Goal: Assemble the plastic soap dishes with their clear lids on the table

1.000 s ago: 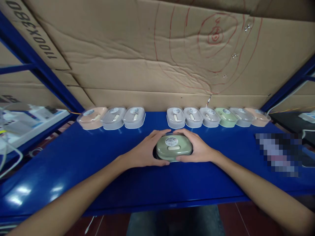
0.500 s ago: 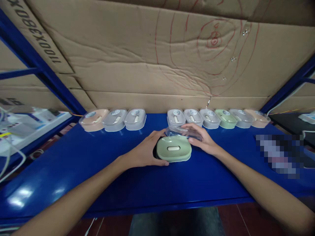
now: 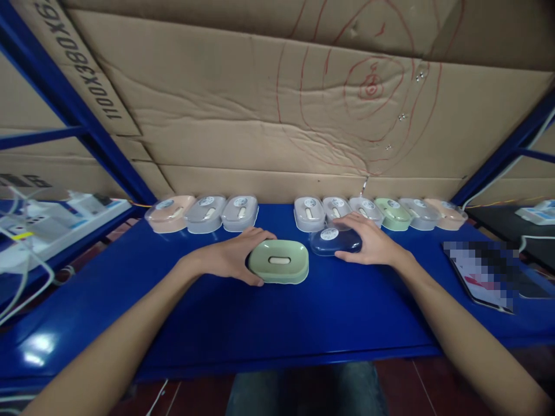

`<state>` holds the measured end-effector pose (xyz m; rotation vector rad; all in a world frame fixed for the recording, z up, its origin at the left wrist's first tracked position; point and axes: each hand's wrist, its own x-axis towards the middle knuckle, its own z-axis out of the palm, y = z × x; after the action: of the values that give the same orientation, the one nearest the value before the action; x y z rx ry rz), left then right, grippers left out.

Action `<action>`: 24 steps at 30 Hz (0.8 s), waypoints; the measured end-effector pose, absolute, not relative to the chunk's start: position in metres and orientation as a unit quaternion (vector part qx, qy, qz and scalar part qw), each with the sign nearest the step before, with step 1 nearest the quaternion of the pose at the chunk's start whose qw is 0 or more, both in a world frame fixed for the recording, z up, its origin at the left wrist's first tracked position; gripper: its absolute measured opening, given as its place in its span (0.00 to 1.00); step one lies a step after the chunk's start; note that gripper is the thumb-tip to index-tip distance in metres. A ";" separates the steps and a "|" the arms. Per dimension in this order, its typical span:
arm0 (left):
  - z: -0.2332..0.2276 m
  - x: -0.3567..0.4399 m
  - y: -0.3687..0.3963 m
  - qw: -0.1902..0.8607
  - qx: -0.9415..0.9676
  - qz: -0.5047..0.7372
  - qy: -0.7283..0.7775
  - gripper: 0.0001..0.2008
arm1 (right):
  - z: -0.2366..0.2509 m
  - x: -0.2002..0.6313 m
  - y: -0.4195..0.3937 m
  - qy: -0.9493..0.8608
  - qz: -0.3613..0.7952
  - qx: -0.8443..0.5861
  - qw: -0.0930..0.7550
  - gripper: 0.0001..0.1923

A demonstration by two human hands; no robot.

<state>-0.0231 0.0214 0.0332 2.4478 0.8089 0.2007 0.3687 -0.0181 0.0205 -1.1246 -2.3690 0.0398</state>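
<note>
Two hands flank the green soap dish (image 3: pixel 278 262) lying flat on the blue worktop (image 3: pixel 217 323), long axis left-right: left hand (image 3: pixel 229 258) cups its left end with fingers curled, nearer, while right hand (image 3: pixel 368 242) spreads fingers over the clear lid (image 3: pixel 335 241) just right-behind it.

Both forearms were bare from the elbow down; no sleeves, gloves, watch or rings were visible. The left hand (image 3: pixel 229 260) and the right hand (image 3: pixel 373 245) each showed slender fingers with short, unpainted nails. At the lower edge of the view, the person's lap (image 3: pixel 303 393) was covered by dark grey-blue trousers of a denim-like fabric.
</note>
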 end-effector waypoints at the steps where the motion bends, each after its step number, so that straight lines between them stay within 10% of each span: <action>1: 0.034 -0.024 0.021 0.273 0.910 0.072 0.303 0.41 | 0.020 0.368 -0.018 -0.880 0.012 -0.410 0.239 0.36; 15: 0.032 -0.013 0.012 0.263 0.908 0.085 0.314 0.40 | 0.024 0.363 -0.023 -0.892 -0.010 -0.423 0.159 0.40; 24: 0.013 0.012 -0.001 0.266 0.902 0.141 0.310 0.44 | 0.008 0.312 -0.049 -0.887 0.068 -0.352 0.293 0.46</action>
<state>0.0116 -0.0010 0.0129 2.4352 0.8370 0.3800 0.3125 -0.0493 0.0080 -0.9364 -2.3618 0.1806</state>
